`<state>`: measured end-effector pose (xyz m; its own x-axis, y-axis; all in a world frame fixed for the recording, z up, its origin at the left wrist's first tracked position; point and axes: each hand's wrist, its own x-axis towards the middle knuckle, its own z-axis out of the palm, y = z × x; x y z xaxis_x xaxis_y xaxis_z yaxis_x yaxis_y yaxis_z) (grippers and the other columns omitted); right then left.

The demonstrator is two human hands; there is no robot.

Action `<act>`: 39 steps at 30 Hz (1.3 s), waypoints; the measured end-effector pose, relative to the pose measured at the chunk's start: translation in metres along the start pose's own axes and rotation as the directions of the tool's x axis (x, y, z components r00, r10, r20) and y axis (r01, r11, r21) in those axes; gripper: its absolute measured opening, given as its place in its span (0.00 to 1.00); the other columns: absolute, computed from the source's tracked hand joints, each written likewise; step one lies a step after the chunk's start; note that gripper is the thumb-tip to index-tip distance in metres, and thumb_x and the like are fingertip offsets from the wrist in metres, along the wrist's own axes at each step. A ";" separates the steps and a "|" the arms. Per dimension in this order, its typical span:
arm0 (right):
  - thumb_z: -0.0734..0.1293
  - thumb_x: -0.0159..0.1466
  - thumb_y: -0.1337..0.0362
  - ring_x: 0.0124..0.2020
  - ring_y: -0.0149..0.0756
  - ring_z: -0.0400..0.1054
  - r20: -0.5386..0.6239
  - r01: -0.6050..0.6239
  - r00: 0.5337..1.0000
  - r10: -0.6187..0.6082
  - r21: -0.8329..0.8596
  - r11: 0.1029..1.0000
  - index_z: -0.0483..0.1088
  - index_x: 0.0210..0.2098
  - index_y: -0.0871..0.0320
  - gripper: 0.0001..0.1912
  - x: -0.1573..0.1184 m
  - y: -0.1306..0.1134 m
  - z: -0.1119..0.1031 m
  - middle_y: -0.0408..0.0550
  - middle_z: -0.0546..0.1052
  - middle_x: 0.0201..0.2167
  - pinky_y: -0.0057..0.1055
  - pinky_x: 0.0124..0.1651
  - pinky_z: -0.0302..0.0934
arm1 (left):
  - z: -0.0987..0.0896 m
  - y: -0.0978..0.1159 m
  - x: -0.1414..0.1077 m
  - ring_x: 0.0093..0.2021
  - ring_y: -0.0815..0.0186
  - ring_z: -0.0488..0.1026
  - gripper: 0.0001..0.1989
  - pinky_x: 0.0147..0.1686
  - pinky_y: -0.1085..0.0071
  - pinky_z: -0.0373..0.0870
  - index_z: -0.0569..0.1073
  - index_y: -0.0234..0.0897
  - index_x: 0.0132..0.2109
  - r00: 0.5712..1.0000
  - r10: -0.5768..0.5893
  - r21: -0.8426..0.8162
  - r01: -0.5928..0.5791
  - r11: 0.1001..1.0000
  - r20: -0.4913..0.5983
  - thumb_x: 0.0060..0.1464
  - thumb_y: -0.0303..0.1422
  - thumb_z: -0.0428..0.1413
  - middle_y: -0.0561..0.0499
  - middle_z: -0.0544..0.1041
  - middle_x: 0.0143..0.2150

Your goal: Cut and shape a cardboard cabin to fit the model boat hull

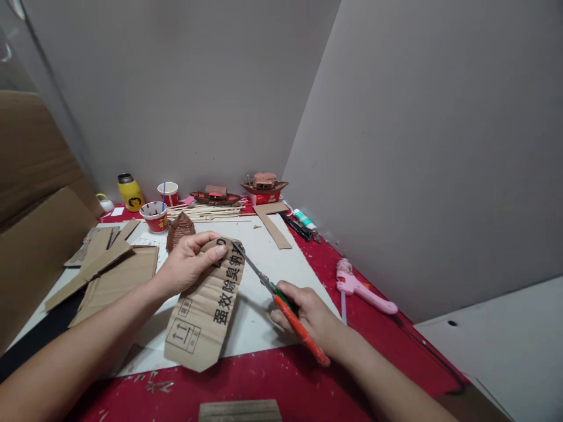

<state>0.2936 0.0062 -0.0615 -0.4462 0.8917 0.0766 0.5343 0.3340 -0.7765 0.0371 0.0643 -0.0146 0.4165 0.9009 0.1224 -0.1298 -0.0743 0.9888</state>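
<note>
My left hand (191,261) pinches the upper end of a piece of brown cardboard (206,319) printed with black characters and arrows. The piece is held up, tilted, above a white board (259,334). In my right hand (305,313) is a pair of scissors (268,284) with orange and green handles. The blades' tips meet the cardboard's upper right edge, close to my left thumb; how far apart the blades are is hard to tell. Behind my left hand lies a brown model boat hull (179,230), partly covered by the hand.
Cardboard scraps (118,275) lie to the left beside a large cardboard box (39,234). At the back stand a yellow bottle (131,193), paper cups (153,218), wooden sticks (202,212) and two model boats (264,184). A pink glue gun (363,290) rests at right on the red tabletop (281,375).
</note>
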 end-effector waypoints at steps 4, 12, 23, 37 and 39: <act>0.65 0.62 0.53 0.23 0.31 0.53 0.004 -0.023 1.000 0.024 -0.210 0.977 0.55 0.29 0.53 0.15 0.001 -0.005 -0.005 0.37 0.62 0.21 0.28 0.29 0.49 | 0.001 -0.005 0.001 0.32 0.71 0.70 0.10 0.36 0.76 0.67 0.79 0.35 0.39 0.995 -0.001 0.163 -0.015 0.987 0.097 0.55 0.38 0.62 0.53 0.77 0.32; 0.65 0.62 0.53 0.21 0.28 0.52 0.029 -0.053 0.998 0.051 0.064 0.997 0.55 0.25 0.54 0.18 0.001 0.004 0.003 0.35 0.61 0.19 0.26 0.26 0.51 | 0.001 -0.007 0.002 0.31 0.73 0.67 0.10 0.34 0.77 0.64 0.77 0.35 0.35 0.992 -0.030 0.117 0.015 0.993 0.123 0.55 0.38 0.62 0.56 0.74 0.30; 0.64 0.61 0.44 0.22 0.32 0.58 -0.218 -0.266 0.955 0.202 -0.326 0.907 0.59 0.23 0.54 0.22 0.010 0.004 -0.014 0.41 0.66 0.19 0.28 0.26 0.49 | -0.009 0.005 0.004 0.27 0.75 0.72 0.10 0.31 0.79 0.68 0.76 0.36 0.35 0.992 -0.107 -0.065 0.112 0.992 0.071 0.52 0.37 0.65 0.56 0.78 0.29; 0.60 0.67 0.48 0.46 0.46 0.72 -0.220 -0.167 0.971 0.089 -0.363 0.917 0.74 0.46 0.60 0.23 0.060 0.005 -0.036 0.60 0.79 0.46 0.37 0.44 0.65 | -0.013 0.016 -0.010 0.51 0.58 0.77 0.18 0.52 0.57 0.73 0.78 0.46 0.51 0.557 0.722 0.706 -0.696 0.136 0.410 0.55 0.23 0.58 0.46 0.81 0.50; 0.51 0.70 0.44 0.40 0.40 0.75 -0.134 -0.115 0.985 0.107 -0.055 0.992 0.73 0.47 0.61 0.31 0.062 -0.007 -0.029 0.58 0.80 0.41 0.34 0.39 0.68 | -0.007 0.008 -0.013 0.51 0.58 0.77 0.17 0.54 0.57 0.72 0.78 0.48 0.50 0.567 0.633 0.679 -0.729 0.086 0.527 0.55 0.26 0.59 0.47 0.81 0.51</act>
<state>0.2827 0.0681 -0.0331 -0.2865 0.9551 0.0761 0.6211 0.2456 -0.7443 0.0247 0.0553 -0.0085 0.6284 0.2378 0.7407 0.2966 -0.9535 0.0545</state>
